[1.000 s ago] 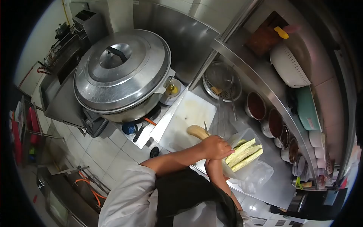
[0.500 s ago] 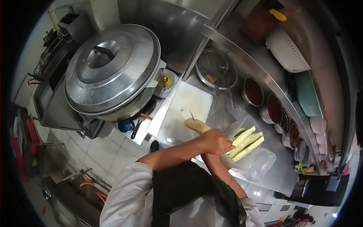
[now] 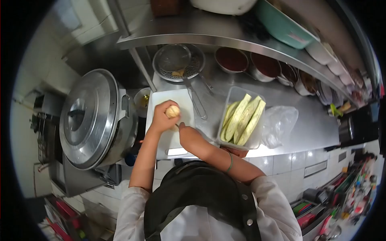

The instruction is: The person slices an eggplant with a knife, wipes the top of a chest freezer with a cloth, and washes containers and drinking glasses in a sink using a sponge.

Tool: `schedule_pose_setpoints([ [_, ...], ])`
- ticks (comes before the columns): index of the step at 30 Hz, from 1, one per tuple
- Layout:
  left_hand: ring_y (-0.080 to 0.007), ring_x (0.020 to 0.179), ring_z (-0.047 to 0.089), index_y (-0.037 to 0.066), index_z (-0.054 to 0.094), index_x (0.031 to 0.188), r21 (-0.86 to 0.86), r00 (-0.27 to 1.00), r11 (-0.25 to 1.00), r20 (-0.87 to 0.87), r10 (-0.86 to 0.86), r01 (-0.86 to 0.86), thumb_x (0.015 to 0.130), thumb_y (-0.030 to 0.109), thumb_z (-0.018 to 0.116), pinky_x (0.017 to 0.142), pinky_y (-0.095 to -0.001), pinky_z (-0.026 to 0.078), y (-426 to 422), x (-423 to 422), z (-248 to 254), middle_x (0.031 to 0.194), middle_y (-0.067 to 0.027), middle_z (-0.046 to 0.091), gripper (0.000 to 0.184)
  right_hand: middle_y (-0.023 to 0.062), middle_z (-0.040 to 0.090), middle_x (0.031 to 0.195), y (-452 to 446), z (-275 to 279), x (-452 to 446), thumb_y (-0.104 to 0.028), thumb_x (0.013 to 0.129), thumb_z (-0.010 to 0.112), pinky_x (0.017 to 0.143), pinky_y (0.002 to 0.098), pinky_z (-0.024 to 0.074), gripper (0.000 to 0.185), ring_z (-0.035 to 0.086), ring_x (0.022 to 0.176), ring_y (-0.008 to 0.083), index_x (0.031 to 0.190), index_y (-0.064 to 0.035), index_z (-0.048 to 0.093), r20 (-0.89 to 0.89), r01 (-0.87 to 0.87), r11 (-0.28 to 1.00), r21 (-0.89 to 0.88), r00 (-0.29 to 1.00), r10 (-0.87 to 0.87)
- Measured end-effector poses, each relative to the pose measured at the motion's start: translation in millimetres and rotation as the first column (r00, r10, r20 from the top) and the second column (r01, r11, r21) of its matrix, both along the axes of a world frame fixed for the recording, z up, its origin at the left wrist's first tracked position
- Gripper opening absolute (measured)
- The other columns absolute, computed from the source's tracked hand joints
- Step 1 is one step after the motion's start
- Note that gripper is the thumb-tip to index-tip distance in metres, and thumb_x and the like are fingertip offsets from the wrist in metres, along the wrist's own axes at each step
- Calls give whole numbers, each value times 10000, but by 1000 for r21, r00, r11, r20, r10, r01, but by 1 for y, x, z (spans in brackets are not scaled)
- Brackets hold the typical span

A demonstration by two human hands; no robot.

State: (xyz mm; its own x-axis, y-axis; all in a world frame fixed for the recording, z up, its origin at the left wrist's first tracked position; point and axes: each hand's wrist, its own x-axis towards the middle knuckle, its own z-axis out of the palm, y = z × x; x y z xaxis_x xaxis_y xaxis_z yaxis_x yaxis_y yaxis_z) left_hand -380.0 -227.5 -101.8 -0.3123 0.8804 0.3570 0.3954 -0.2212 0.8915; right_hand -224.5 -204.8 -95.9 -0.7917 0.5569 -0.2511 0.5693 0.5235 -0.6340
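My left hand (image 3: pixel 161 118) is closed round a pale yellow peeled vegetable (image 3: pixel 173 111), its rounded end pointing up at me; it looks like an eggplant. My right hand (image 3: pixel 190 138) is closed just below and to the right, on what looks like a small knife (image 3: pixel 177 125); only a short bit of thin metal shows by the fingers. Both hands are over a white cutting board (image 3: pixel 171 96). To their right, a clear plastic container (image 3: pixel 230 96) holds several long pale-green peeled pieces (image 3: pixel 243 120).
A large lidded metal pot (image 3: pixel 90 120) stands at the left, with a small bowl (image 3: pixel 142 97) beside it. Behind the board are a strainer (image 3: pixel 177 62) and metal pots of red sauce (image 3: pixel 232 59), below a steel shelf (image 3: pixel 225 39). A plastic bag (image 3: pixel 279 126) lies right of the container.
My view has turned, and the big pot sits further left. My left arm, crossed over the right beside the container before, is now back over the board with the pale vegetable. My arms no longer cross.
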Motion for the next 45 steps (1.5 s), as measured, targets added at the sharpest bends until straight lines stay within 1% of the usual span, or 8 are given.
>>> schedule_pose_setpoints([
  [6, -90, 573, 517, 29, 547, 689, 26, 1000, 1000, -6, -7, 7, 631, -7, 593, 549, -230, 417, 17, -2, -7, 620, -17, 547, 82, 266, 630, 825, 0, -6, -6, -39, 859, 382, 679, 466, 509, 194, 641, 776, 396, 987, 64, 484, 6, 103, 989, -106, 995, -103],
  [14, -156, 562, 540, 26, 543, 676, 77, 996, 997, -88, 20, -13, 600, 0, 589, 547, -256, 425, 14, 8, -9, 625, -62, 552, 93, 257, 633, 827, 0, -25, -5, -38, 858, 397, 673, 462, 515, 179, 642, 785, 391, 966, 62, 497, -3, 63, 997, -40, 998, -63],
  [21, -228, 552, 542, 30, 538, 675, 158, 980, 987, -198, 26, 5, 574, 4, 589, 539, -289, 434, 8, 15, -7, 631, -89, 546, 116, 263, 630, 822, -2, -14, 3, -13, 824, 445, 657, 451, 522, 160, 645, 777, 391, 943, 71, 510, 8, 16, 999, -40, 1000, -15],
  [25, -241, 549, 539, 32, 539, 679, 199, 967, 979, -255, 14, 39, 568, 3, 593, 537, -297, 436, 6, 18, -10, 634, -93, 547, 127, 225, 655, 871, -4, -22, 7, -45, 833, 505, 691, 431, 537, 193, 662, 818, 354, 991, 60, 544, 82, 3, 1000, 4, 997, -3],
  [30, -246, 564, 555, 33, 539, 682, 185, 973, 980, -231, -24, 68, 560, 4, 595, 551, -301, 452, 4, 25, -6, 642, -99, 558, 137, 234, 650, 885, -10, -64, 21, -46, 837, 507, 678, 440, 538, 198, 662, 809, 366, 1009, 50, 529, 134, -25, 999, -28, 991, 28],
  [34, -247, 572, 565, 31, 538, 681, 212, 970, 975, -242, -10, 63, 557, 4, 599, 562, -299, 463, 6, 23, -12, 644, -97, 563, 141, 244, 644, 864, -19, -92, 24, -27, 840, 482, 659, 455, 534, 169, 659, 795, 378, 990, 43, 512, 193, 60, 998, -17, 980, -56],
  [40, -191, 565, 566, 18, 536, 677, 182, 987, 983, -158, 1, 29, 581, -13, 571, 562, -261, 452, 9, 11, -10, 636, -85, 568, 107, 248, 638, 825, -14, -105, 34, -24, 846, 447, 676, 460, 520, 188, 651, 798, 385, 1013, 53, 487, 183, 24, 999, -25, 983, -19],
  [45, -130, 597, 552, -6, 550, 722, 234, 990, 963, 78, 116, -132, 624, -55, 510, 591, -236, 452, 8, -22, -22, 674, -72, 583, 116, 262, 622, 798, -23, -106, 96, -34, 846, 435, 694, 472, 502, 207, 635, 805, 394, 1022, 69, 474, 170, 95, 994, -47, 982, -86],
])
